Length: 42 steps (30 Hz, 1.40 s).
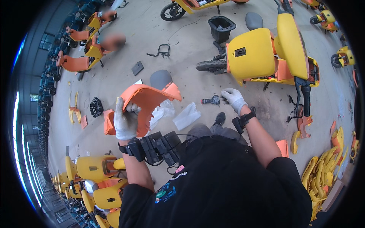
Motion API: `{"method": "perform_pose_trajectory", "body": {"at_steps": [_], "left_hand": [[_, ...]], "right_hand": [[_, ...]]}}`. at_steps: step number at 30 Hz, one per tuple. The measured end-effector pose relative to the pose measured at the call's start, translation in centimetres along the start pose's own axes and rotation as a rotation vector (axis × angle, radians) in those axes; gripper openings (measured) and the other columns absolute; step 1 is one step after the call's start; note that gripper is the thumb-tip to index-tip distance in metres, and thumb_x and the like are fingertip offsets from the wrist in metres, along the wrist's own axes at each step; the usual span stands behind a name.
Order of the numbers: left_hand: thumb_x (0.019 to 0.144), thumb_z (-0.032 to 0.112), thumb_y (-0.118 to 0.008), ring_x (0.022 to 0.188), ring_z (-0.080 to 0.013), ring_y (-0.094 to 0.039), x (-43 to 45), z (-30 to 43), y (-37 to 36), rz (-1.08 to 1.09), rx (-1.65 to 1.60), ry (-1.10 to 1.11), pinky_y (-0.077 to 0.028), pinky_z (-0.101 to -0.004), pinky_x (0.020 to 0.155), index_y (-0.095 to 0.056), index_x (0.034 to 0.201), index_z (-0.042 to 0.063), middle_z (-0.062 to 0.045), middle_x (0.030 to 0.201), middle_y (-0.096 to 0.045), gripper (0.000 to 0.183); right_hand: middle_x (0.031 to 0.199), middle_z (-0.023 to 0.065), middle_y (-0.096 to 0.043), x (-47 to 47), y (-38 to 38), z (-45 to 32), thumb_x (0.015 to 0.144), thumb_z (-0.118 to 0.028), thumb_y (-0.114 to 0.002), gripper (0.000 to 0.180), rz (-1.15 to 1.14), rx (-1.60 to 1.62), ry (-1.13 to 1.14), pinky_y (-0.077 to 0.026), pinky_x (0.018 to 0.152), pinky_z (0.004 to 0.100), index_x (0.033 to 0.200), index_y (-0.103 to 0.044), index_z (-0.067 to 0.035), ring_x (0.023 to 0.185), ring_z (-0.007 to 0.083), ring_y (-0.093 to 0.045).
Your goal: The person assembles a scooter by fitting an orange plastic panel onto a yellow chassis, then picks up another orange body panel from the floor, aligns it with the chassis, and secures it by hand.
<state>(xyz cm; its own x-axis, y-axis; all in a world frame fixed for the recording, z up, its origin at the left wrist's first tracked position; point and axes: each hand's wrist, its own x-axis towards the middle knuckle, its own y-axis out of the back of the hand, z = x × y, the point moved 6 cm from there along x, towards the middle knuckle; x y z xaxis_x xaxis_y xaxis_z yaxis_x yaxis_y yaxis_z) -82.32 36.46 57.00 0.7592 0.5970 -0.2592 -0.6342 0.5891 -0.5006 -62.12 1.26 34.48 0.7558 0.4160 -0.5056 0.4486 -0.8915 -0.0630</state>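
My left hand (125,118), in a white work glove, grips the edge of a curved orange plastic scooter panel (146,95), holding it up to the left of my body. More orange plastic (109,122) shows behind that wrist. My right hand (234,99), also gloved, is held out with fingers loosely bent and nothing visible in it. Just left of its fingertips a black and red cordless power tool (211,100) lies on the floor. White plastic sheeting (187,115) lies between my hands. Ahead to the right stands a yellow electric scooter (252,54), with some inner parts exposed.
Around me lie a grey scooter seat (161,79), a black metal bracket (163,51), a black basket (96,107) and a black bin (221,28). Yellow panels (322,176) are piled at lower right. More yellow scooters (98,168) stand at lower left. Blurred people work at upper left.
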Motion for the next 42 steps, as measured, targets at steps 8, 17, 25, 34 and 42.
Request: {"method": "perform_pose_trajectory", "body": {"at_steps": [8,17,25,34,42], "left_hand": [[0.102,0.036,-0.058,0.068,-0.0138,-0.046,5.5,0.6,-0.1,0.126,-0.036,0.058,-0.047,-0.0311,0.068,-0.051,0.081,0.009,0.001,0.070,-0.041,0.035],[0.101,0.035,-0.059,0.069,-0.0146,-0.053,16.3,-1.2,-2.9,0.045,0.031,0.141,-0.051,-0.0320,0.070,-0.053,0.083,0.009,0.000,0.072,-0.048,0.032],[0.103,0.032,-0.057,0.070,-0.0144,-0.056,32.0,-1.9,-5.5,-0.091,0.070,0.259,-0.053,-0.0314,0.070,-0.057,0.089,0.009,0.000,0.072,-0.052,0.027],[0.099,0.023,-0.060,0.087,-0.0176,-0.067,45.1,-1.6,-10.7,-0.506,0.344,0.471,-0.055,-0.0335,0.078,-0.053,0.127,-0.004,-0.009,0.105,-0.066,0.039],[0.098,0.018,-0.062,0.107,-0.0134,-0.062,48.6,-0.3,-16.3,-0.789,0.561,0.490,-0.049,-0.0293,0.095,-0.053,0.132,-0.006,-0.009,0.121,-0.065,0.043]], "right_hand": [[0.094,0.0098,-0.070,4.8,9.4,-3.1,0.099,-0.013,-0.055,0.023,0.438,0.224,0.079,-0.054,0.063,0.0254,0.115,-0.063,0.002,0.074,0.0128,-0.064],[0.107,0.0192,-0.068,-0.7,17.3,-14.0,0.091,-0.021,-0.064,0.036,1.168,-0.602,0.518,-0.049,0.096,0.0422,0.120,-0.062,0.000,0.107,0.0346,-0.064],[0.131,0.0294,-0.058,3.5,16.9,-15.2,0.088,-0.036,-0.065,0.060,1.314,-1.099,-0.150,-0.042,0.104,0.0473,0.133,-0.055,0.002,0.121,0.0408,-0.056],[0.131,0.0252,-0.059,6.0,18.7,-14.4,0.083,-0.055,-0.067,0.075,1.501,-1.141,-0.441,-0.038,0.107,0.0500,0.130,-0.055,0.002,0.126,0.0413,-0.051],[0.136,0.0241,-0.055,7.2,20.6,-12.7,0.079,-0.068,-0.066,0.090,1.600,-1.040,-0.670,-0.030,0.110,0.0555,0.135,-0.051,0.002,0.132,0.0403,-0.045]]}}
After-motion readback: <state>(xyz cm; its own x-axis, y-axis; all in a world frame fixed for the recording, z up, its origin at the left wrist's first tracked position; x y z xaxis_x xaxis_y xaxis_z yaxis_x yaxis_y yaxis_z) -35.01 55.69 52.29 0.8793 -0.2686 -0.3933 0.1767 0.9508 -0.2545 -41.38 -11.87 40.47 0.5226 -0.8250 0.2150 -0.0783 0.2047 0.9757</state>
